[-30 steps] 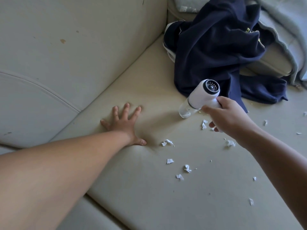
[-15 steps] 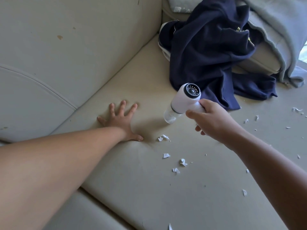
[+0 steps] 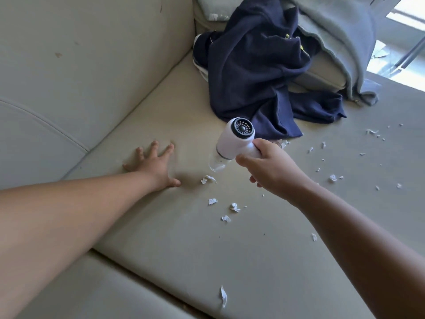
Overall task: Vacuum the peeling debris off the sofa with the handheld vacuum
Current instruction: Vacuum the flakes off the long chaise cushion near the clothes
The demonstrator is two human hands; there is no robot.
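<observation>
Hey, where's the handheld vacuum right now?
In the head view, the right hand holds the handheld vacuum over the seat cushion, nozzle near a white flake, right of the flat left hand.

sofa point(image 3: 138, 93) beige, small brown spot on backrest; handheld vacuum point(image 3: 232, 143) white, black vented rear cap, clear nozzle; debris flakes point(image 3: 234, 207) white, right of vacuum too; garment point(image 3: 253, 72) behind vacuum navy, yellow flecks; blanket point(image 3: 340, 31) grey-green

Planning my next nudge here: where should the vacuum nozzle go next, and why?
Probably ease the handheld vacuum down onto the nearest flake, just beside its nozzle. The right hand grips the handle, the nozzle points at the seat cushion, and three more flakes lie nearer the camera.
</observation>
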